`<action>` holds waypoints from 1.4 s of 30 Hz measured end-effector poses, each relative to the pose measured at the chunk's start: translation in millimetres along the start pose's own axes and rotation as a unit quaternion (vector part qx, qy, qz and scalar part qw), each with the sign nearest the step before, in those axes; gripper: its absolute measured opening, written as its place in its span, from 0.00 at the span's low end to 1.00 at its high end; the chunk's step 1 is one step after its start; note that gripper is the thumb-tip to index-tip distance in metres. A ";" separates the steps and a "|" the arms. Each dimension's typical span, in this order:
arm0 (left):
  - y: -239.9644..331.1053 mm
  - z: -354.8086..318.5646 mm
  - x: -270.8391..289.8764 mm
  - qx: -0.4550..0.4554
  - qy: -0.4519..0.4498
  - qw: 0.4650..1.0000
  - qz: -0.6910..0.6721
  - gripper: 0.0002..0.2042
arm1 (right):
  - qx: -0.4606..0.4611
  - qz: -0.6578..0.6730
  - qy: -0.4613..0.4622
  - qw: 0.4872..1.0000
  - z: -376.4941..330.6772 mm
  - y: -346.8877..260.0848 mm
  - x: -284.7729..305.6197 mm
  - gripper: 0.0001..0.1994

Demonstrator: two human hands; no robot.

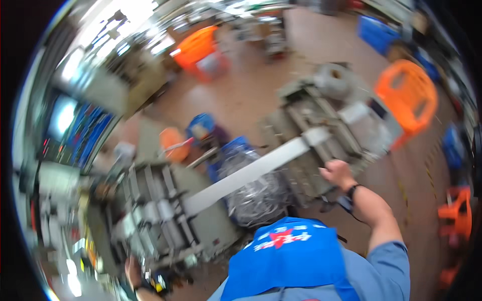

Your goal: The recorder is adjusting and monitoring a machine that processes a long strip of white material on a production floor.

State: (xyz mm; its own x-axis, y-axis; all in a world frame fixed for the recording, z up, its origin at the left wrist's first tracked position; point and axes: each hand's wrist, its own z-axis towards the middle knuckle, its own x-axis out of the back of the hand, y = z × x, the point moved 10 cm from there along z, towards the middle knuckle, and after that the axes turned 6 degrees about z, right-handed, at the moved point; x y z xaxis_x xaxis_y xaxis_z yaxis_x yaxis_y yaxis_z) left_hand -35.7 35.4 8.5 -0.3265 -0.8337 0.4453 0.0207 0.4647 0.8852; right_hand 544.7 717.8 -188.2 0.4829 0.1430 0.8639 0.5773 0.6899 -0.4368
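While the white strip [251,173] spans mid-frame between two grey machines [160,215] [326,125], right hand [337,173] rests on the right one, grip closed-ish, unclear on what. Left hand [134,273], lower left, grip state can't tell. Risk: fingers near rollers; strip could snag or tear.

A strip [256,168] runs from the left machine [160,215] to the right machine [326,130]. A bin [253,193] sits under it, between them. Chairs [409,98] stand behind.
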 end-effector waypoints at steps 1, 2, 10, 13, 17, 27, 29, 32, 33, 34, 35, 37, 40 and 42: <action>-11.5 2.5 9.0 0.059 -0.046 0.997 0.010 0.08 | -0.021 -0.006 -0.018 1.000 0.3 3.2 -2.5 0.20; -17.7 7.3 14.0 0.033 -0.007 0.999 0.023 0.13 | -0.037 -0.016 -0.014 0.999 0.1 3.7 -3.9 0.19; -19.6 12.6 29.6 0.095 0.067 0.985 0.125 0.14 | 0.031 0.049 0.022 0.998 -3.4 0.0 -7.6 0.17; -19.6 16.2 32.3 0.132 0.055 0.983 0.115 0.15 | 0.020 0.048 0.015 0.999 -5.0 5.7 -12.2 0.17; -1.3 45.0 30.4 0.163 0.046 0.971 0.168 0.17 | 0.006 0.042 0.003 0.999 -5.2 9.9 -15.4 0.17; 95.1 121.2 -40.7 -0.164 0.070 0.907 0.382 0.13 | -0.014 -0.005 0.006 1.000 -9.3 25.3 -25.8 0.17; 87.3 124.9 -35.6 -0.162 0.058 0.906 0.386 0.12 | -0.013 -0.013 0.007 1.000 -10.5 29.0 -27.8 0.17; 65.1 118.2 -4.4 -0.138 0.104 0.860 0.479 0.10 | -0.007 -0.032 0.009 0.999 -10.8 33.6 -30.7 0.17; 54.8 112.4 11.7 -0.125 0.122 0.847 0.502 0.10 | -0.006 -0.032 0.007 0.999 -10.2 35.2 -32.3 0.17; 45.7 105.0 27.6 -0.118 0.129 0.835 0.521 0.11 | -0.006 -0.031 0.007 0.999 -10.2 36.4 -33.1 0.16; 31.8 96.7 47.6 -0.082 0.151 0.838 0.518 0.10 | -0.015 -0.038 0.010 0.999 -11.0 39.2 -32.6 0.16; 10.1 81.8 75.8 -0.049 0.172 0.839 0.514 0.10 | -0.007 -0.032 0.007 0.999 -11.1 38.0 -33.7 0.16; 8.9 70.6 88.9 -0.107 0.214 0.849 0.472 0.12 | -0.010 -0.036 0.009 0.999 -10.5 36.1 -30.5 0.16; -7.8 75.7 97.7 -0.034 0.234 0.903 0.359 0.16 | -0.002 -0.030 0.015 0.999 -9.3 30.6 -27.6 0.17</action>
State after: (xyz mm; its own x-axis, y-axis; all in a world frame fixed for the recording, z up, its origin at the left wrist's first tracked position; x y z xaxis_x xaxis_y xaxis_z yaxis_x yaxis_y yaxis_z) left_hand -139.3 -27.1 35.0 0.2299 -0.3660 0.9017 0.1313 0.9298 0.3439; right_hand 555.2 728.4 -227.8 0.4667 0.0812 0.8807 0.6078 0.6939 -0.3860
